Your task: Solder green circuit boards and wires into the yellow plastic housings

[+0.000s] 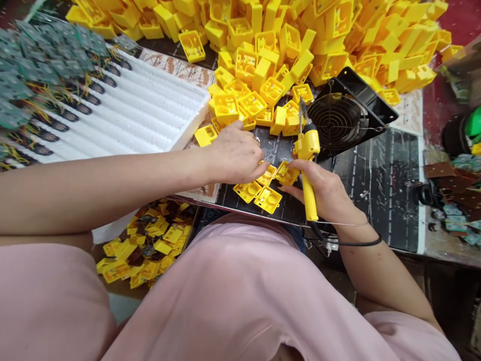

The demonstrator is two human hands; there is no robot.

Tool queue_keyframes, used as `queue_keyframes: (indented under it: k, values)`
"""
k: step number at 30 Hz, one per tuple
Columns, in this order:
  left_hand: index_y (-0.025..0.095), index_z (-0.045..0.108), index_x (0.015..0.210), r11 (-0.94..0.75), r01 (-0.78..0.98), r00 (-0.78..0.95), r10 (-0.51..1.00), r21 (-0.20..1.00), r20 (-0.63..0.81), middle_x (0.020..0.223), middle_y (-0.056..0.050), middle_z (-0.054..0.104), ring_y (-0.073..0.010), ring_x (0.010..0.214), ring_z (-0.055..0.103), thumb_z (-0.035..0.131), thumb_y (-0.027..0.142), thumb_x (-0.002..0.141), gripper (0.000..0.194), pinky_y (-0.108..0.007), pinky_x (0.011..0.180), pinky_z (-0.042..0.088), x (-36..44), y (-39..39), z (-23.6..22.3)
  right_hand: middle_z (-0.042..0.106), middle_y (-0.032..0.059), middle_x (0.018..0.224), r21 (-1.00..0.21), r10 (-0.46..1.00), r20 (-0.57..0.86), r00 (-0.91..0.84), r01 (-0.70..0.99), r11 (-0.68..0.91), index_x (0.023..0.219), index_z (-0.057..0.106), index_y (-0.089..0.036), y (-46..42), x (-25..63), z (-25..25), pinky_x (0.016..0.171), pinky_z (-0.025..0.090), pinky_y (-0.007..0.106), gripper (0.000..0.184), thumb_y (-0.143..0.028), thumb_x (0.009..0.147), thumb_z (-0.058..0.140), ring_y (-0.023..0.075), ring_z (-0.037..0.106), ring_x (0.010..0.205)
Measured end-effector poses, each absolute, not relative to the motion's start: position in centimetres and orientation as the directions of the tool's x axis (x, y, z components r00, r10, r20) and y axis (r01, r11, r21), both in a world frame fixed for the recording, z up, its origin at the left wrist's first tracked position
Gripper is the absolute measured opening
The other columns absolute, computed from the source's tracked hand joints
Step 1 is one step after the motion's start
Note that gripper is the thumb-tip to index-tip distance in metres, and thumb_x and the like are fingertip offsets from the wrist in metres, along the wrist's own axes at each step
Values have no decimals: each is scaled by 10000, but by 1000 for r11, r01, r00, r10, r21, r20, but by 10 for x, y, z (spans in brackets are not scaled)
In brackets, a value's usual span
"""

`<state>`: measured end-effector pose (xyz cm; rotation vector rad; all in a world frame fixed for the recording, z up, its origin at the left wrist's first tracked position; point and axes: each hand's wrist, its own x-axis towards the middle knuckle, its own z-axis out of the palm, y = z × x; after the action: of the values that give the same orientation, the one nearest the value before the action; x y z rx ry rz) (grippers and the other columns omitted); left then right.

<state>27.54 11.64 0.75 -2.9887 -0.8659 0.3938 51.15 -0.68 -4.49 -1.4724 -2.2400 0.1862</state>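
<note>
My right hand (325, 190) is wrapped round a yellow soldering gun (308, 160), its metal tip pointing away from me. The thumb and a finger of this hand also reach a small yellow plastic housing (286, 173). My left hand (236, 154) is back-up over the table, fingers curled in; what they hold, if anything, is hidden. One fingertip is at the edge of another yellow housing (267, 174), partly covered by the hand. Two more open housings, one on the left (247, 191) and one on the right (268, 199), lie face up near the table edge.
A large heap of yellow housings (259, 75) fills the back. A black fan (343, 113) stands right of the gun. On the left, white foam (158, 110) carries small speakers and wired circuit boards (48, 65). A box of yellow parts (150, 245) sits below the table; boards (458, 200) lie far right.
</note>
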Motion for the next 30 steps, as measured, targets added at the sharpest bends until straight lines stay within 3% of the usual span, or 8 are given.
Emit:
queue_keyframes:
  k: [5,10,14,17,19,23,27,30]
  values:
    - [181,837,1036,-747,661,736,664,-71,-131,1010,-114,794,-305,1037,756,490,358,1050,390,-387,846,554,225,134,15,812,52,1115,-348,864,406,-298,824,447,1293,641,-280,-6,506,-40,772,629,312,273,-372,1049,720,233,803,944]
    - [174,770,1263,-832,522,795,554,-187,-247,1331,-144,744,-353,1261,692,583,320,1047,321,-517,1069,574,201,127,-3,805,76,1126,-314,816,436,-380,785,534,1254,653,-258,10,484,-47,991,650,417,215,-365,1069,677,249,791,1007]
    - [152,783,1141,-897,441,875,434,-16,-216,1437,-127,718,-304,1283,709,425,109,1059,369,-511,1142,562,183,123,-13,792,68,1105,-334,839,389,-380,791,513,1267,655,-265,15,478,-50,1015,637,414,217,-387,1090,631,244,779,1019]
    - [206,795,1029,-960,218,972,198,178,-123,1476,-91,723,-238,1270,733,399,88,1066,415,-385,1125,577,165,127,-23,787,65,1085,-335,850,397,-347,807,486,1264,654,-250,12,480,-49,913,648,390,229,-404,1098,614,249,777,998]
    - [210,796,1037,-971,122,991,130,207,24,1456,-98,738,-222,1238,741,373,128,1094,434,-363,1075,599,161,133,-30,788,63,1075,-331,845,415,-338,808,487,1267,651,-244,9,481,-48,888,645,380,226,-388,1096,619,250,778,994]
    - [166,660,1467,-879,468,836,472,87,280,1555,-150,647,-294,1367,625,443,269,1107,433,-525,1161,535,183,154,-24,789,60,1068,-322,833,439,-337,807,495,1268,654,-266,8,480,-47,880,636,363,215,-371,1080,648,242,776,961]
    - [109,498,1620,-709,703,705,706,55,67,1550,-187,628,-329,1380,546,470,348,1111,563,-645,1257,362,210,166,0,786,64,1056,-314,850,416,-322,827,467,1243,661,-277,6,480,-46,869,640,369,208,-409,1083,643,247,775,949]
    - [177,535,1624,-726,687,724,687,23,57,1476,-167,668,-324,1279,610,489,416,1102,576,-562,1176,425,222,153,9,787,64,1038,-318,859,412,-304,835,448,1243,677,-261,3,485,-47,861,653,386,216,-403,1084,642,245,776,924]
